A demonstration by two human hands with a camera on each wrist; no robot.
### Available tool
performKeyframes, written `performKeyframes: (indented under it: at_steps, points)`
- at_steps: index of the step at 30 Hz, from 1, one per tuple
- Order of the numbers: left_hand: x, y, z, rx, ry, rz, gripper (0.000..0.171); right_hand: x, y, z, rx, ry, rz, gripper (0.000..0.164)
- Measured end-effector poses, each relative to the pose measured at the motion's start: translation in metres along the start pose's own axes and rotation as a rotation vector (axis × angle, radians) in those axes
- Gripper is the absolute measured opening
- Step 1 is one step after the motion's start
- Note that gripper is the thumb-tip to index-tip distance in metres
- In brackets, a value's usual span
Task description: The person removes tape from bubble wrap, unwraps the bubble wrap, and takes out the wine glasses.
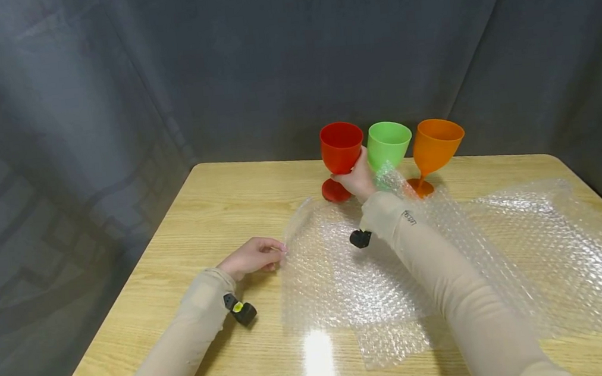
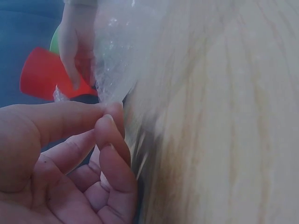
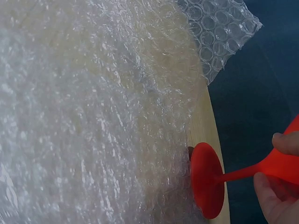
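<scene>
With my right hand [image 1: 356, 177] I grip a red plastic goblet [image 1: 342, 148] around the lower part of its bowl. Its round foot [image 3: 207, 181] is close to the edge of the bubble wrap in the right wrist view; whether it touches the table I cannot tell. My left hand [image 1: 253, 256] pinches the left edge of a clear bubble wrap sheet [image 1: 319, 276] between thumb and fingertips, as the left wrist view shows. Just right of the red goblet stands a green goblet [image 1: 389, 143], its stem hidden behind my hand and the wrap.
An orange goblet [image 1: 437, 146] stands at the back right. More bubble wrap [image 1: 565, 260] spreads over the right side of the wooden table [image 1: 211, 208], one raised corner leaning near the goblets. A dark grey curtain [image 1: 290, 63] hangs behind the table.
</scene>
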State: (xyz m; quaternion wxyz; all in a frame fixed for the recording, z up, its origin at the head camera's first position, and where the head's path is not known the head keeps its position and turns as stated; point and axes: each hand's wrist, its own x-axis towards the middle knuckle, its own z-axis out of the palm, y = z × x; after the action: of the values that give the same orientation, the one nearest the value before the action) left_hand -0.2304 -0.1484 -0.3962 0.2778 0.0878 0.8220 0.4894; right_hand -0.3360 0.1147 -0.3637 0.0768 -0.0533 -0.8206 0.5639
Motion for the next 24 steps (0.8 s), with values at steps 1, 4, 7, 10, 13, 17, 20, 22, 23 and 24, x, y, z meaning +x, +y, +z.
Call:
performKeyframes:
  at_steps: [1,4,7,10,13,17,20,22,23,24]
  points:
    - [-0.0001,0.0002,0.0,0.0,-0.001,0.0,0.028,0.0002,0.0004,0.0001,0.001,-0.002,-0.003,0.086]
    - [-0.0005,0.0005,0.0,0.001,0.002,-0.002,0.028,0.001,0.0008,0.0001,0.01,-0.004,-0.01,0.085]
    - [-0.0008,0.0004,0.0,-0.001,0.006,-0.006,0.028,0.0016,0.0008,0.0005,0.013,-0.001,-0.002,0.085]
    - [-0.0016,0.0004,-0.0001,-0.002,0.006,-0.005,0.027,0.0022,0.001,0.0012,0.011,0.006,0.009,0.085]
    - [-0.0025,0.0004,-0.0005,-0.001,0.004,-0.002,0.027,0.0028,0.0014,0.0015,0.002,0.015,0.007,0.085]
    - [-0.0035,0.0,-0.0009,0.004,0.007,-0.002,0.027,0.0035,0.0017,0.0016,0.01,0.023,-0.011,0.085]
    - [-0.0041,-0.0002,-0.0012,0.005,0.01,-0.006,0.027,0.0039,0.0019,0.002,0.032,0.021,-0.022,0.086]
    - [-0.0042,-0.0003,-0.0012,0.006,0.01,-0.007,0.028,0.004,0.0025,0.0024,0.041,0.02,-0.025,0.086]
    - [-0.0041,-0.0005,-0.0012,0.007,0.01,-0.007,0.028,0.0039,0.0028,0.0026,0.043,0.019,-0.024,0.086]
    - [-0.0039,-0.0007,-0.0011,0.008,0.01,-0.005,0.028,0.0039,0.003,0.0027,0.042,0.019,-0.023,0.086]
